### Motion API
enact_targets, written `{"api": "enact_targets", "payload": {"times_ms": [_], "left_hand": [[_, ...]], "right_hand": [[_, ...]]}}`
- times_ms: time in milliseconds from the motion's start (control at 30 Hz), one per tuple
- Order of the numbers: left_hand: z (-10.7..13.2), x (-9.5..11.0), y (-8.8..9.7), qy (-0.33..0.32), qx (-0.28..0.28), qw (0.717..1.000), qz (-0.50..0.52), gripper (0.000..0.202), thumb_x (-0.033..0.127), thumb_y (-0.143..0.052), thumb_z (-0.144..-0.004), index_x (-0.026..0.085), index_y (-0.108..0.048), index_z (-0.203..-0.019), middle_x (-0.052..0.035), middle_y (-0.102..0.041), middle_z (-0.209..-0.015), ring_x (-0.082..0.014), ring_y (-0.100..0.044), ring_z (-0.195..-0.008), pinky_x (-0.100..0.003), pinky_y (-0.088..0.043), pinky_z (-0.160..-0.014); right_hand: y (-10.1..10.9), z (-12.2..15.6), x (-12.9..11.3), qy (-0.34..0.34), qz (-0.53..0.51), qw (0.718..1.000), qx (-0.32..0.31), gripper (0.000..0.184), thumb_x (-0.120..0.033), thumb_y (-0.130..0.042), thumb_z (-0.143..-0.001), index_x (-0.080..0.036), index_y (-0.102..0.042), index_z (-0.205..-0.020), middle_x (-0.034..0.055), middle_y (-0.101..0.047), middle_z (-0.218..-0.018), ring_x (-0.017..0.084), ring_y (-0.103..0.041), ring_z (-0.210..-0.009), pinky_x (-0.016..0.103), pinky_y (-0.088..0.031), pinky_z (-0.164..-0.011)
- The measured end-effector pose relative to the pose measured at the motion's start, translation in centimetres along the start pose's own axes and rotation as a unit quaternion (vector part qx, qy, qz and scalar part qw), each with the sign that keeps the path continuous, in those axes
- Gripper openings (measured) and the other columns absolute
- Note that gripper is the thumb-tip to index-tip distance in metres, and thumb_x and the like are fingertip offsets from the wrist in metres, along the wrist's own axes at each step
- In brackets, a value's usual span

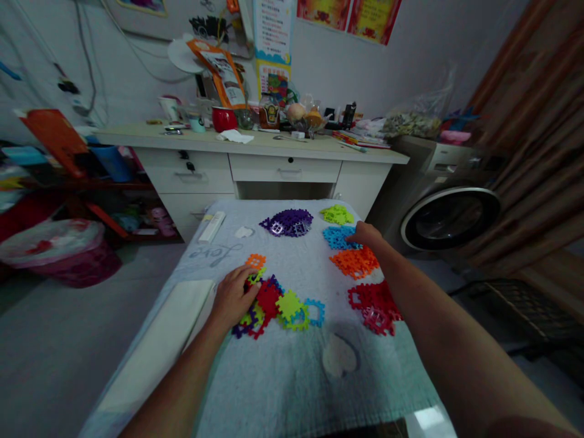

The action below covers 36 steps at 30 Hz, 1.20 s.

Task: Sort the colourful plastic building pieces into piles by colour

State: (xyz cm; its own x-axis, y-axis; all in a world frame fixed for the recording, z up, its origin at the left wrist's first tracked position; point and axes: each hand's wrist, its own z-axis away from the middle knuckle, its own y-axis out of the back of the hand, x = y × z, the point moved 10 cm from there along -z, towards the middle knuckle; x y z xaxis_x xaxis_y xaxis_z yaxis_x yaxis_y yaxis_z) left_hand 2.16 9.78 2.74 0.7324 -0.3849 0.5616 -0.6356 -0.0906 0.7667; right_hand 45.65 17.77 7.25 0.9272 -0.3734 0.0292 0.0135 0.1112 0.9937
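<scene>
My left hand (234,296) lies over the left end of a mixed group of interlocking plastic pieces, thumb and fingers apart. Red pieces (268,299) show beside its thumb, with purple and yellow-green ones around them. An orange square piece (256,261) sits just beyond its fingertips. To the right of the group are a yellow-green piece (289,305) and a blue square frame (314,311). At the blue pile (336,237), my right hand (368,235) has its fingers bent in a pinch on a blue piece; its fingertips are partly hidden.
Orange (354,263), red (373,304), yellow-green (336,214) and purple (292,222) piles lie on the cloth-covered table (283,377). A white strip-shaped object (213,227) rests at the far left. Behind stand a cluttered desk (292,143) and a washing machine (424,188).
</scene>
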Motion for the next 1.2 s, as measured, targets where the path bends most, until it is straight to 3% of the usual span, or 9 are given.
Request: {"api": "enact_targets", "payload": {"times_ms": [233, 533, 867, 1200], "left_hand": [[-0.1, 0.2, 0.0, -0.007, -0.004, 1.0, 0.0, 0.033, 0.039, -0.05, -0.085, 0.022, -0.063, -0.111, -0.0085, -0.063, -0.124, -0.0259, -0.055, -0.119, -0.045, -0.041, -0.105], [-0.1, 0.1, 0.1, -0.003, 0.002, 1.0, 0.003, 0.032, 0.04, -0.051, -0.084, 0.023, -0.064, -0.108, -0.007, -0.063, -0.124, -0.0257, -0.056, -0.118, -0.044, -0.041, -0.105], [-0.1, 0.2, 0.2, -0.013, 0.004, 1.0, 0.006, 0.032, 0.038, -0.052, -0.084, 0.022, -0.064, -0.108, -0.0071, -0.064, -0.122, -0.0256, -0.057, -0.116, -0.044, -0.043, -0.104], [0.0, 0.2, 0.2, -0.008, 0.005, 1.0, 0.0, 0.032, 0.039, -0.051, -0.084, 0.023, -0.064, -0.109, -0.0068, -0.064, -0.123, -0.0263, -0.057, -0.117, -0.045, -0.042, -0.105]], "right_hand": [[0.2, 0.2, -0.2, 0.0, -0.004, 1.0, 0.01, 0.061, -0.053, -0.069, -0.076, -0.012, -0.058, -0.121, 0.0199, -0.066, -0.117, 0.028, -0.065, -0.105, 0.032, -0.052, -0.078], [-0.1, 0.4, -0.2, 0.018, 0.014, 1.0, -0.014, 0.05, -0.051, -0.07, -0.076, -0.015, -0.066, -0.111, 0.0148, -0.07, -0.105, 0.025, -0.067, -0.098, 0.028, -0.05, -0.074], [-0.1, -0.3, -0.7, 0.043, 0.03, 0.999, -0.003, 0.043, -0.043, -0.073, -0.075, -0.011, -0.071, -0.103, 0.0154, -0.072, -0.101, 0.024, -0.068, -0.093, 0.025, -0.049, -0.072], [-0.1, -0.4, -1.4, 0.029, 0.022, 0.999, 0.006, 0.037, -0.035, -0.072, -0.078, -0.013, -0.071, -0.108, 0.014, -0.073, -0.099, 0.022, -0.068, -0.094, 0.024, -0.05, -0.075]]}}
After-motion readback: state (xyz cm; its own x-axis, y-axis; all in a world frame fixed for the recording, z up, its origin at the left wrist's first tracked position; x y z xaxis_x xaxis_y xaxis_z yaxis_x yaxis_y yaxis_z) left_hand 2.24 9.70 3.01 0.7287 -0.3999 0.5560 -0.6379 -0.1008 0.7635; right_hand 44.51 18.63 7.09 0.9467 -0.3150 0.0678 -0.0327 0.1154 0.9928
